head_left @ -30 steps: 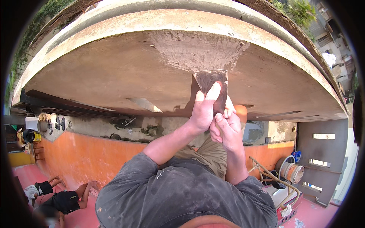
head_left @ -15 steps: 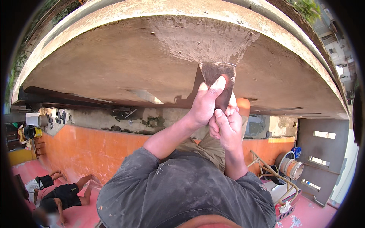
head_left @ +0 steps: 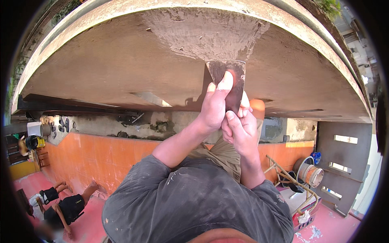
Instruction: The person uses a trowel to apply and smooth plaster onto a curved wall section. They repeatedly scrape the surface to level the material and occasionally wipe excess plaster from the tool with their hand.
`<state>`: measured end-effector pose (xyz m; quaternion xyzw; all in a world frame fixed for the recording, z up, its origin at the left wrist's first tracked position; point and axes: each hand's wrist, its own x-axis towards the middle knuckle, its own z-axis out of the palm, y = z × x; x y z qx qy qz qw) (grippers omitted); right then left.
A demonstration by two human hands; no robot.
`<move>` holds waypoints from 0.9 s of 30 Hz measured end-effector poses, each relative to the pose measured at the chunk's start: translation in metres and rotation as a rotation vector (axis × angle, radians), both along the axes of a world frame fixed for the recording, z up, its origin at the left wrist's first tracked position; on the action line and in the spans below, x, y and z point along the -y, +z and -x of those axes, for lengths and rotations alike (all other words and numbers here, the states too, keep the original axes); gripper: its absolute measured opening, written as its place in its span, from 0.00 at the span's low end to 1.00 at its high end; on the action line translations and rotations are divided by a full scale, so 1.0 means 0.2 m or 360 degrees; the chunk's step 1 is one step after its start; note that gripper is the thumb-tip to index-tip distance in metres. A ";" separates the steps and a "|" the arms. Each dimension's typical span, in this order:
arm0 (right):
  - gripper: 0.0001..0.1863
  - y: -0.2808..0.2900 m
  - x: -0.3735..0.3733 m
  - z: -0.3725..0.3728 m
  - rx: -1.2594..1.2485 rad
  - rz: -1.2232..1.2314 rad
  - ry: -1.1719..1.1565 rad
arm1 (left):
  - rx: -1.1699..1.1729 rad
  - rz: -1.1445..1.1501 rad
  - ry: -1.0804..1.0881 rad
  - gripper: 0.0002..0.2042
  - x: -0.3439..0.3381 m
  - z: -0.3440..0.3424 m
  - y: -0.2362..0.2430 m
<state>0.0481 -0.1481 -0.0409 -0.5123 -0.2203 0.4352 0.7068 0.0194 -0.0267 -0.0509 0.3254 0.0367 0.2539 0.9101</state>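
A broad tan, plastered surface [head_left: 101,65] curves across the upper picture, with a rough, lighter patch [head_left: 202,32] in its middle. The dark metal blade of a scraper [head_left: 236,91] rests at the patch's near edge. My left hand [head_left: 214,106] is closed on it, thumb pressed on the blade's face and fingers mostly behind it. Just below and to the right, my right hand [head_left: 241,131] is closed round the scraper's lower end, touching or very near my left; the handle itself is hidden by fingers.
Two other people [head_left: 67,210] are at the lower left above a pink floor [head_left: 24,182]. An orange wall [head_left: 101,158] runs behind my body. At the right are a tubular frame [head_left: 285,178], a bucket [head_left: 310,176] and a grey panel with openings [head_left: 340,158].
The view has shifted, so surface, hands and scraper appear higher in the picture. The scraper drifted slightly right, then back left. Both hands keep their hold; the people at lower left shifted slightly.
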 end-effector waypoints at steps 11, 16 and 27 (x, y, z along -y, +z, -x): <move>0.08 0.00 -0.04 0.06 0.0075 0.0043 -0.0116 | 0.0124 -0.0032 -0.0251 0.37 -0.06 0.02 -0.08; 0.08 -0.03 -0.04 0.02 0.0175 0.0031 -0.0099 | 0.0199 -0.0010 -0.0209 0.35 -0.06 -0.01 -0.10; 0.08 -0.04 0.00 0.01 -0.0096 -0.0136 0.0115 | -0.0030 0.0305 -0.0005 0.28 -0.05 0.04 0.01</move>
